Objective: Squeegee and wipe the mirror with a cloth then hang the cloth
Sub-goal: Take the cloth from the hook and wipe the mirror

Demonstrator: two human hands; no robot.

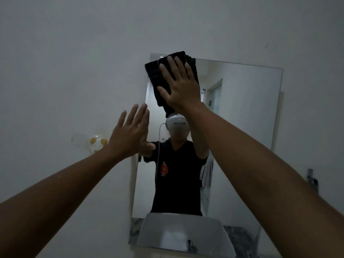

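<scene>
Your right hand [179,84] presses flat, fingers spread, on the cloth [158,75]; nothing grips it, so easing pressure could drop it. Your left hand [130,131] is open and empty.

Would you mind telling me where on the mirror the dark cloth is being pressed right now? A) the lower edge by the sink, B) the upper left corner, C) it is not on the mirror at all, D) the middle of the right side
B: the right hand presses the black folded cloth flat over the upper left corner of the rectangular wall mirror, with fingers spread.
</scene>
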